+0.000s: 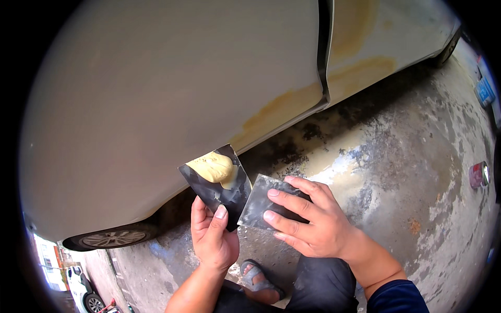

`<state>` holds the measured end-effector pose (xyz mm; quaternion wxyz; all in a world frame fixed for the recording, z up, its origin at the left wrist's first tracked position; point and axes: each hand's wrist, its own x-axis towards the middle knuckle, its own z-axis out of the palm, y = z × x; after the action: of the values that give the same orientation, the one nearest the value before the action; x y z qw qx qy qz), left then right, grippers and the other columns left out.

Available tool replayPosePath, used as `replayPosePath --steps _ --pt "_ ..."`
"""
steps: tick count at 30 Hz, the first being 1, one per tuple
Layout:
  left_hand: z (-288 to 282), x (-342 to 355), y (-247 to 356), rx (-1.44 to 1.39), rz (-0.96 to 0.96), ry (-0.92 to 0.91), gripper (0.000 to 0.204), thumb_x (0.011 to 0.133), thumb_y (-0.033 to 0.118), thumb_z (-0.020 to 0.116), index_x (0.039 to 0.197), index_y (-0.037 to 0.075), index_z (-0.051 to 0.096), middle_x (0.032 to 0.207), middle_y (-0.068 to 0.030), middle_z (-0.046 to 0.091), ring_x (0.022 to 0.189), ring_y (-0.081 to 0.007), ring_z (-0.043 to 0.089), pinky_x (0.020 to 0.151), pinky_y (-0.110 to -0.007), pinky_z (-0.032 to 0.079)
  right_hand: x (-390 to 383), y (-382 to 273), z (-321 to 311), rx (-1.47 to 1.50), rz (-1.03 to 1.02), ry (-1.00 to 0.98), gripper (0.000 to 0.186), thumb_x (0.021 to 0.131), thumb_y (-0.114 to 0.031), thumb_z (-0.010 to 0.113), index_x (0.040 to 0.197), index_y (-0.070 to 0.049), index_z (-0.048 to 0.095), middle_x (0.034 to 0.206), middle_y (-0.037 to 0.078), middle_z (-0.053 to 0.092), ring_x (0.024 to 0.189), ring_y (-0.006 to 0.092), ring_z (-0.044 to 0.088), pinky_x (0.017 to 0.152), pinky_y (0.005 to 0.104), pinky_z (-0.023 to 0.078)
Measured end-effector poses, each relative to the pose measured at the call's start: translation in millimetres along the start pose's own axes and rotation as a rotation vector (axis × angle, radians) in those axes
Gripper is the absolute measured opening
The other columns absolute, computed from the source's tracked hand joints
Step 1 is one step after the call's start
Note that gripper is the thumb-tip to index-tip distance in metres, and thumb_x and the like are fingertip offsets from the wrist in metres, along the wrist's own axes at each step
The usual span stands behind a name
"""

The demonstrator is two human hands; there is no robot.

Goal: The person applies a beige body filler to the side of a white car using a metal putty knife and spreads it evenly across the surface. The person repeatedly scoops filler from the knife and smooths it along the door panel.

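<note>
My left hand grips a dark square board that carries a lump of yellow filler paste. My right hand holds a grey flat spreader blade, fingers spread over its face; its left edge touches the board's lower corner. Both tools sit just below the side of a pale car door, which has patches of yellow filler along its lower edge and on the neighbouring panel.
A stained concrete floor lies under the car. A small tin can stands at the right. A car wheel is at lower left. My sandalled foot and dark-trousered knee are below my hands.
</note>
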<state>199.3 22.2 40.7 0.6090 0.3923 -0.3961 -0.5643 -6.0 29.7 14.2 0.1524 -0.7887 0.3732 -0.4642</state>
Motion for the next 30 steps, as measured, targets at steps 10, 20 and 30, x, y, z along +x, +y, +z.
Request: replayPosePath --steps 10,20,30 --pt "-12.2 7.2 10.3 0.062 -0.015 -0.041 0.047 0.09 -0.003 0.051 0.136 0.0 0.042 0.128 -0.0131 0.056 0.119 -0.023 0.054 0.104 -0.04 0.042 -1.8 11.5 8.7 -0.1 0.09 0.011 0.044 0.069 -0.019 0.076 0.112 -0.013 0.067 0.129 0.009 0.056 0.117 0.0364 0.05 0.09 0.0467 0.042" --pt "-16.4 1.0 4.9 0.159 -0.055 -0.14 0.05 0.086 -0.008 0.05 0.136 -0.004 0.042 0.13 -0.0128 0.053 0.12 -0.0198 0.05 0.106 -0.036 0.036 11.8 1.3 34.4 0.031 0.077 0.05 0.045 0.071 -0.018 0.077 0.114 -0.009 0.065 0.129 0.016 0.057 0.117 0.0387 0.053 0.088 0.0444 0.044" --pt "-48.5 1.8 11.1 0.347 0.193 -0.103 0.055 0.088 -0.006 0.051 0.141 0.001 0.036 0.127 -0.0123 0.055 0.116 -0.0221 0.055 0.102 -0.038 0.042 34.3 88.2 28.7 -0.457 0.281 0.332 0.051 0.085 -0.018 0.065 0.133 -0.01 0.051 0.146 0.013 0.038 0.124 0.0402 0.038 0.098 0.0531 0.034"
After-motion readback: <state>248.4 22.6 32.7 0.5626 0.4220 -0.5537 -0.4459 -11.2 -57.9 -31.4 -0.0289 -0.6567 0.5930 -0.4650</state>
